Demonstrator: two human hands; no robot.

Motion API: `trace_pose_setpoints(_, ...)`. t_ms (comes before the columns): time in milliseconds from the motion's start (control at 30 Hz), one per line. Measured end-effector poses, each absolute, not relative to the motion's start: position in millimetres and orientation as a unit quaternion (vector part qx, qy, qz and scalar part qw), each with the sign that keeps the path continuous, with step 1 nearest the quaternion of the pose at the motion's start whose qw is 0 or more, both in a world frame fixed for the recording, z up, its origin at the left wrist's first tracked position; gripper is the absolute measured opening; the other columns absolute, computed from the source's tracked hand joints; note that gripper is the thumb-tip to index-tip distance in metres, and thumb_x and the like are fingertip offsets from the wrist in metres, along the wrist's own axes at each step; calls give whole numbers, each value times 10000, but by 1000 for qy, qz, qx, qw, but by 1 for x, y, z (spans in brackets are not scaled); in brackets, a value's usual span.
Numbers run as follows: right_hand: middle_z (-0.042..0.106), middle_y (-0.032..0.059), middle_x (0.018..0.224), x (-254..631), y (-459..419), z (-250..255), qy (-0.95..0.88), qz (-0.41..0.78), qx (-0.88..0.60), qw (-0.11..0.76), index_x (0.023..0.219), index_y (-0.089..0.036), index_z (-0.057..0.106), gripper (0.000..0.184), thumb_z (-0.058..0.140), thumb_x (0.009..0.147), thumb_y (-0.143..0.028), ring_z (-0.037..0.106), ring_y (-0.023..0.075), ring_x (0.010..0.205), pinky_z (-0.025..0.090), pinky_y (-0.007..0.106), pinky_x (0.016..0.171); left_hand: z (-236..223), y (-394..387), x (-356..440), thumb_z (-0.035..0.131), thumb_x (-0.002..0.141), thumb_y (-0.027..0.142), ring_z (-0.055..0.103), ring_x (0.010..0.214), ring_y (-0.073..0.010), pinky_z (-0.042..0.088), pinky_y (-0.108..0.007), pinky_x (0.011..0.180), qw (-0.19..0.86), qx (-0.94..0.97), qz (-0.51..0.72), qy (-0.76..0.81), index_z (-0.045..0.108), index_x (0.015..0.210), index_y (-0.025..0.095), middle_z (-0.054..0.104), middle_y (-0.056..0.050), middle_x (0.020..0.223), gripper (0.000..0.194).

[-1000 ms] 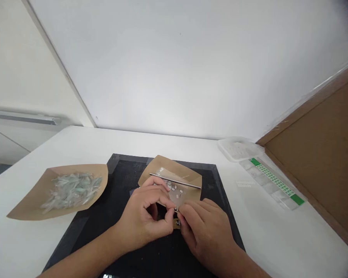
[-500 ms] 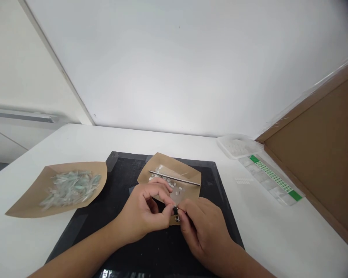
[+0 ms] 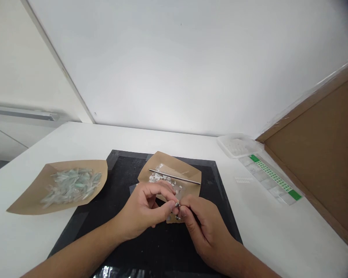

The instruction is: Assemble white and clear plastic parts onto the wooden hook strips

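My left hand and my right hand meet over the black mat, fingertips pinched. Between them is a small shiny metal piece, too small to make out its kind. Just below the fingertips, a small round silvery bead-like item shows against a scrap of brown paper. Directly behind the hands lies a brown paper tray with several small white oval pieces. A thin dark and silver stick-like tool rests across this tray. My left fingers hide part of it.
To the left, a second brown paper tray holds a heap of clear greenish plastic slivers. On the right stand a clear plastic tub and a compartment box with a green-edged label. A brown board borders the right side.
My fingers have shifted around the small metal piece, which now shows more between them. My left thumb has moved up and towards my right hand. The camera view has moved slightly.
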State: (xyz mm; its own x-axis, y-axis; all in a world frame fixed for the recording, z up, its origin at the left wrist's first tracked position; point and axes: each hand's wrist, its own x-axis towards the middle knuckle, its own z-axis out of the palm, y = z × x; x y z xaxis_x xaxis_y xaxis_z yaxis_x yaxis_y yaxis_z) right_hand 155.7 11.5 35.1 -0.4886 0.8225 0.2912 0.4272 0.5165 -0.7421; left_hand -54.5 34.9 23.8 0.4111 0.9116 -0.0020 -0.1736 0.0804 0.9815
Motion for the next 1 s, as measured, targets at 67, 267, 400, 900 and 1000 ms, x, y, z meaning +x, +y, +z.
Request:
trace_pose_setpoints(67, 627, -39, 808, 156, 12, 37, -808, 309, -379, 330, 968, -253, 569, 184, 433, 1091, -233, 552, 127, 697, 357, 273, 667, 23, 35, -56, 816, 876, 361, 623, 707, -153, 405, -86, 355, 667, 520, 416, 333, 794, 930, 115, 655, -79, 736, 253)
trace_pose_setpoints(267, 623, -34, 800, 157, 12, 39, -818, 276, -375, 339, 959, -248, 558, 183, 430, 1084, -213, 549, 133, 689, 358, 274, 670, 25, 36, -57, 796, 906, 318, 635, 735, -148, 422, -69, 357, 700, 502, 411, 298, 790, 983, 124, 660, -80, 794, 208)
trace_pose_setpoints(400, 615, -28, 756, 158, 14, 38, -843, 188, -369, 342, 937, -230, 546, 160, 456, 1061, -186, 517, 139, 644, 327, 286, 645, 30, 36, -55, 806, 894, 327, 575, 622, -85, 418, -62, 348, 693, 514, 402, 307, 784, 945, 115, 662, -75, 851, 219)
trace_pose_setpoints(900, 583, -23, 664, 167, 22, 40, -899, -46, -332, 283, 937, -217, 585, 118, 560, 1040, -165, 474, 157, 599, 208, 355, 611, 35, 34, -58, 778, 914, 330, 562, 572, -50, 458, -79, 356, 684, 551, 374, 298, 752, 1005, 126, 625, -73, 976, 225)
trace_pose_setpoints(1000, 587, -21, 667, 169, 22, 39, -898, -60, -329, 285, 988, -217, 610, 76, 584, 1031, -160, 474, 160, 605, 201, 358, 614, 38, 34, -60, 783, 905, 316, 542, 565, -49, 456, -95, 355, 674, 568, 365, 300, 755, 1004, 134, 618, -73, 986, 208)
